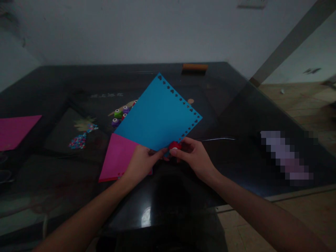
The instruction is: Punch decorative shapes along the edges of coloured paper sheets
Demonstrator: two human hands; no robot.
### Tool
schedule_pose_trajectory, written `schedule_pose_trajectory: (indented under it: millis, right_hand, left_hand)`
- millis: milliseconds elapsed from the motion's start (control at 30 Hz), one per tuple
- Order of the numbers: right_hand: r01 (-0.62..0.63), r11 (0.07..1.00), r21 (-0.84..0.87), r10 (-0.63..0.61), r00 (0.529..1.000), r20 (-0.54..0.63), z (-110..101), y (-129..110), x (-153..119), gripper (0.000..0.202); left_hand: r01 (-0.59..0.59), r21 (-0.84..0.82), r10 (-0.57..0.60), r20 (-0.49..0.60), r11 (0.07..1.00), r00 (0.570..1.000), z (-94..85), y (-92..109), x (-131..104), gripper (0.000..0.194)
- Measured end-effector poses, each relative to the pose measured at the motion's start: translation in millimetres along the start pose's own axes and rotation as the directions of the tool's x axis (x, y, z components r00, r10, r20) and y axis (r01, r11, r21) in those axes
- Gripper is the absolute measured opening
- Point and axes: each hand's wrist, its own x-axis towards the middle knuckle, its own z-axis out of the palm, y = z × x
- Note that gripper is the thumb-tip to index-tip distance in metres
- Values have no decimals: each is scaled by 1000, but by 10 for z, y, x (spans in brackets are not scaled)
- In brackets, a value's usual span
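2 hands (169,154) meet low, fingertips pinching inward, forearms splayed.

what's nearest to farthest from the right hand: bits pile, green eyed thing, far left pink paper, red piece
1. red piece, in the right hand
2. green eyed thing, left of the blue sheet
3. bits pile, further left
4. far left pink paper, at the picture's edge
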Motion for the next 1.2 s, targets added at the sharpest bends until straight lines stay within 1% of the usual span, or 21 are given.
schedule_pose_trajectory:
  millis: [333,600,767,1200]
  right_hand:
    - [-4,1000,26,3,1000,14,6,-25,-2,24]
    - [-6,999,31,6,1000,13,0,-15,-2,21]
    - [-4,999,51,3,1000,26,8,-17,2,20]
    - [13,1000,23,-13,1000,14,-6,-11,7,20]
  left_hand:
    - [2,-12,-1,4,1000,1000,-16,-51,6,16]
    - [8,-31,-7,14,999,1000,-9,-43,5,16]
    - [-8,-10,8,-18,1000,1000,-2,-16,5,13]
    - [-2,-41,1,-14,999,1000,4,8,3,10]
